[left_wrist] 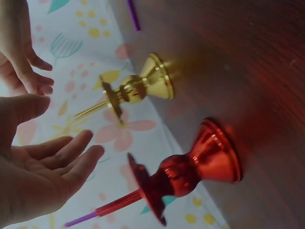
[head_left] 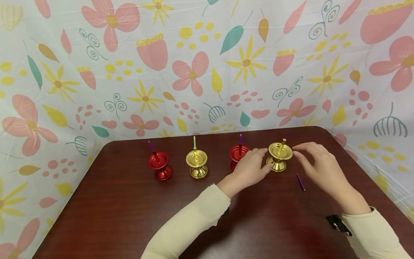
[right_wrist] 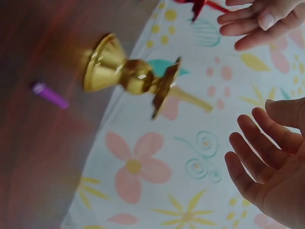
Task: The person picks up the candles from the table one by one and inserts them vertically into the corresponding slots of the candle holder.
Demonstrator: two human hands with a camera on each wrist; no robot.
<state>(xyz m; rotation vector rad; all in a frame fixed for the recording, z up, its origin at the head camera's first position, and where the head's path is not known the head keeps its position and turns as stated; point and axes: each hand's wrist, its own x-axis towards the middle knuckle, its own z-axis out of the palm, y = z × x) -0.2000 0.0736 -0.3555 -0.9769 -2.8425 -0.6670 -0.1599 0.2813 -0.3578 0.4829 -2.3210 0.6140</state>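
Note:
A gold candle holder (head_left: 279, 166) stands upright at the right of the row, its slim gold tube rising from the dish. My left hand (head_left: 250, 166) is on its left side and my right hand (head_left: 318, 169) on its right, fingertips near the dish rim. In the left wrist view, the fingers of my left hand (left_wrist: 52, 167) are spread and grip nothing. The right wrist view shows my right hand (right_wrist: 271, 157) with fingers extended, apart from the gold holder (right_wrist: 136, 76). A slim purple candle (head_left: 300, 182) lies on the table just right of that holder.
Behind my left hand stands a red holder (head_left: 240, 152) with a purple candle. Farther left are a gold holder (head_left: 198, 171) with a pale green candle and a red holder (head_left: 163, 172) with a purple one. A flowered cloth (head_left: 194, 72) hangs behind the brown table (head_left: 129, 216).

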